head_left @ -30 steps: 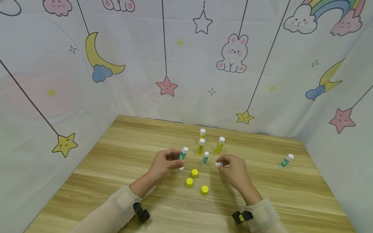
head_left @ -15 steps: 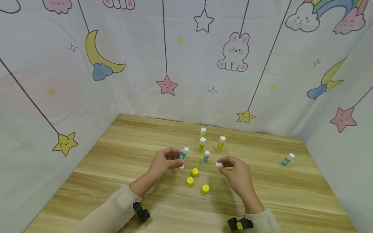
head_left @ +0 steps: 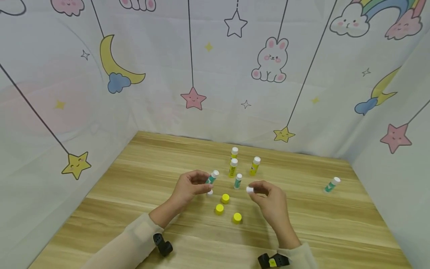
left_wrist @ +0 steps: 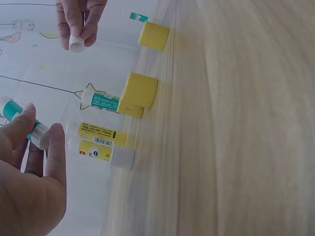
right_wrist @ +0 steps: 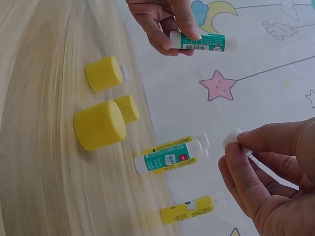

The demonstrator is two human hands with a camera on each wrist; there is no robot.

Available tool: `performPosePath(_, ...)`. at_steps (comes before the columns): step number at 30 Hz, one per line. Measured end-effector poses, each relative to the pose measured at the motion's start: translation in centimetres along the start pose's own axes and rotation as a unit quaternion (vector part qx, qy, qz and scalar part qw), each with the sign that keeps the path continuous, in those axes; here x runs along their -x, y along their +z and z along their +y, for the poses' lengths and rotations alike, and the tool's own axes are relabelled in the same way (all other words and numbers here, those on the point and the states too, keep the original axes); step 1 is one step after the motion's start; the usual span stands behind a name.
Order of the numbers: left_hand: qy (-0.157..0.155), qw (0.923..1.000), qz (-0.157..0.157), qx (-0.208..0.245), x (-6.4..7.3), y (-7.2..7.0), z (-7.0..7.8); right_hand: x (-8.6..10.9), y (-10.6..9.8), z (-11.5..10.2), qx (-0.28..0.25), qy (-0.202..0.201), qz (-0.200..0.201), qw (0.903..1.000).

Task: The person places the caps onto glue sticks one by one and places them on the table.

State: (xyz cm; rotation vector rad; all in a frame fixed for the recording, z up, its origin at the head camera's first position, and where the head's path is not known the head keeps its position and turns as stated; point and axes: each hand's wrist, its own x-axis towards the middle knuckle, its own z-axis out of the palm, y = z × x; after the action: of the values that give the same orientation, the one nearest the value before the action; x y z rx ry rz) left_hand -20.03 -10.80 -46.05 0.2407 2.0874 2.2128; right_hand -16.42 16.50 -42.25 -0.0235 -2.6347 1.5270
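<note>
In the head view my left hand (head_left: 189,186) grips a green-labelled glue stick (head_left: 212,177) with a white top, tilted a little to the right. The left wrist view shows this glue stick (left_wrist: 30,125) between thumb and fingers. My right hand (head_left: 271,196) pinches a small white cap (head_left: 250,189), its hollow end facing the left wrist camera. The hands are apart, with a short green glue stick (head_left: 237,181) standing between and behind them. A second white cap (head_left: 209,192) sits under my left fingers. Three yellow caps (head_left: 225,198) lie in front.
Three yellow glue sticks (head_left: 254,166) stand behind the green one. Far to the right, another green glue stick (head_left: 332,184) stands alone on the wooden table (head_left: 141,239). A printed cloth (head_left: 161,112) hangs along the back and sides.
My right hand has shifted slightly left with the white cap, which is turned a little. My left hand keeps its hold on the glue stick, almost still.
</note>
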Motion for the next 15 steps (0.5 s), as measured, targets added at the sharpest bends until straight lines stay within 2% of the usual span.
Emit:
performPosePath(7,-0.001,0.9999,0.003,-0.010,0.06,-0.03,0.05,0.19,0.41,0.11,-0.030,0.008,0.003,0.9995)
performPosePath(15,0.004,0.9998,0.003,-0.019,0.01,-0.04,-0.05,0.25,0.73,0.00,-0.038,0.010,0.004,0.9992)
